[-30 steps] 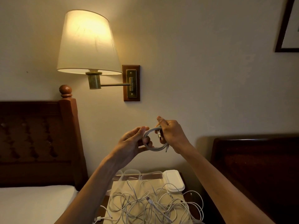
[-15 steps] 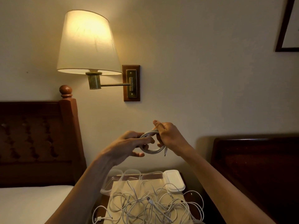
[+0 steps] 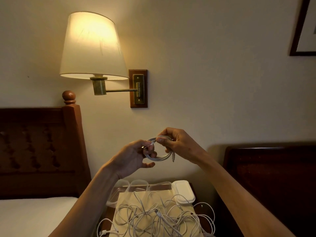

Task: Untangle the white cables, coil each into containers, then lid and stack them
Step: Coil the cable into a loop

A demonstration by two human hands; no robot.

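1. Headboard (image 3: 39,151) far left, lit wall lamp (image 3: 93,47) above it.
2. Left hand (image 3: 131,158) raised in front of the wall, fingers curled, pinching the left side of the coiled cable (image 3: 159,157); a metal plug tip shows at its fingertips.
3. Right hand (image 3: 181,144) grips the coil's top right, thumb and forefinger pinched on the strands; a second plug hangs from the coil's lower right.
4. Below, on the nightstand: tangled cables (image 3: 153,219) over a pale mat, clear containers (image 3: 138,186) at the far edge, white lid stack (image 3: 184,192) at the right.
5. Versus 1.0 s ago: left hand was open beside the coil, now closed on it; both hands sit lower.
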